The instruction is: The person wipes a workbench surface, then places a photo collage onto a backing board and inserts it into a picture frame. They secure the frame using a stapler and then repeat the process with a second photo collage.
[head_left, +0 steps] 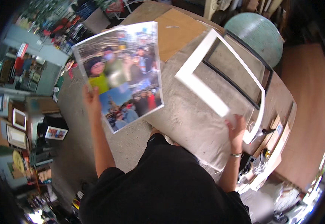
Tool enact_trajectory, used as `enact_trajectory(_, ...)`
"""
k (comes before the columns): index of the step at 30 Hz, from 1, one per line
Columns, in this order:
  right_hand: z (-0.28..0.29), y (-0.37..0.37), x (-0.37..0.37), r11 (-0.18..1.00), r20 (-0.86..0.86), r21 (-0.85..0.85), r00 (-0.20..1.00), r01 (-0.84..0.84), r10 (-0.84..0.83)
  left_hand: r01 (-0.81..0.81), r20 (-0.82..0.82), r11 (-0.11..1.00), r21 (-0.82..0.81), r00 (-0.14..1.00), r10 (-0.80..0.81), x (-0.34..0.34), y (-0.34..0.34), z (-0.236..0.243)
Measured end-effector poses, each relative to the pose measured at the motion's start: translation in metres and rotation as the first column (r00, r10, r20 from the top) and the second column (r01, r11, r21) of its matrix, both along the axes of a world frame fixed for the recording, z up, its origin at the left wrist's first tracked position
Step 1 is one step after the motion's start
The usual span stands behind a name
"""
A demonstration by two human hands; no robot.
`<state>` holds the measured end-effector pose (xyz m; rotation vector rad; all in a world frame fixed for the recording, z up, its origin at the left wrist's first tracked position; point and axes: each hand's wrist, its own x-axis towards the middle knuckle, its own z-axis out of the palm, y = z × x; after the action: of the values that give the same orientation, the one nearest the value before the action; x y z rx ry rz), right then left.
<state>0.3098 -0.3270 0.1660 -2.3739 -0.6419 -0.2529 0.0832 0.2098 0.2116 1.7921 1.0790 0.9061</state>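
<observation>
Raised on the left, a glossy photo collage print (132, 78) is gripped at its left edge by my left hand (91, 99). It shows people in bright clothing and a blue-sky picture, slightly smeared by motion. To the right, my right hand (238, 127) holds a white picture mat (203, 89) with a large cut-out window by its near edge. A black picture frame (270, 80) lies on the covered worktable (177, 112), beneath the mat and partly seen through its opening.
Brown cardboard (177, 33) lies at the table's far side, near a round greenish disc (255, 37). Wooden strips (272, 138) and a tape measure (267, 154) lie at the right edge. A large brown board (304, 112) stands beyond. Several framed pictures (17, 136) are at the left.
</observation>
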Motion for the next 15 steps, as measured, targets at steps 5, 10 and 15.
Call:
enact_trajectory(5, -0.089, 0.024, -0.099, 0.997, -0.169, -0.025, 0.983, -0.079, 0.074, -0.002, 0.196, 0.981, 0.192, 0.980, -0.036, -0.039, 0.058, 0.034)
enact_trajectory(10, -0.156, 0.009, -0.137, 0.963, -0.227, -0.250, 0.973, -0.098, 0.040, 0.104, 0.161, 0.952, 0.289, 0.975, -0.155, -0.014, 0.084, 0.063)
enact_trajectory(15, -0.167, -0.001, -0.138, 0.936, -0.230, -0.351, 0.972, -0.043, -0.042, 0.226, 0.148, 0.926, 0.302, 0.949, -0.280, 0.014, 0.127, 0.067)
